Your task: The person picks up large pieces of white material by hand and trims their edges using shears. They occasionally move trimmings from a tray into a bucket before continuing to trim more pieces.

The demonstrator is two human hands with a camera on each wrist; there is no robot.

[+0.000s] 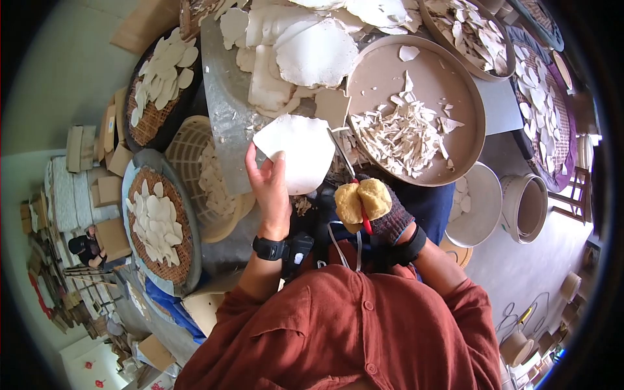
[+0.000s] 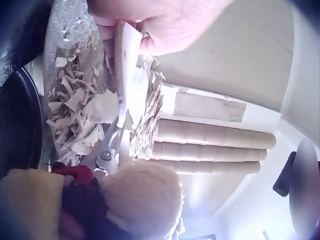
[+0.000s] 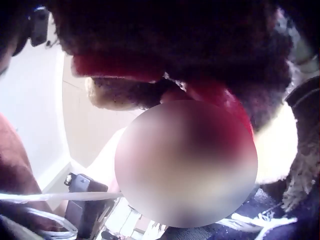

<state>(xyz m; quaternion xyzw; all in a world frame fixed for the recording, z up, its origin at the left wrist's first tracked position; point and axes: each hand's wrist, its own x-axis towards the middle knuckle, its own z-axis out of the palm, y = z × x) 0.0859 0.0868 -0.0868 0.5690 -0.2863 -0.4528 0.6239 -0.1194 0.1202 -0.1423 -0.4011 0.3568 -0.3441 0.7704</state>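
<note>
My left hand (image 1: 270, 198) pinches a thin, flat off-white sheet (image 1: 300, 156) by its left edge, thumb on top. The sheet has a rough, angular outline. On the right, my gloved hand (image 1: 393, 218), with yellow foam-like pads (image 1: 363, 201) on its fingers, grips red-handled scissors (image 1: 342, 155). Their blades point up along the sheet's right edge. In the left wrist view, the scissors' pivot (image 2: 106, 155) shows just below the sheet (image 2: 125, 65), with the blades right at its lower end. The right wrist view is mostly dark glove and red handle (image 3: 230, 105), partly blurred.
Ahead, more off-white sheets (image 1: 315, 52) are stacked on a metal table (image 1: 227, 104). A round tray (image 1: 478, 107) to the right holds cut slivers (image 1: 400, 140). Woven trays of trimmed pieces (image 1: 156, 224) and a plastic basket (image 1: 185, 146) stand left, a white bucket (image 1: 484, 214) right.
</note>
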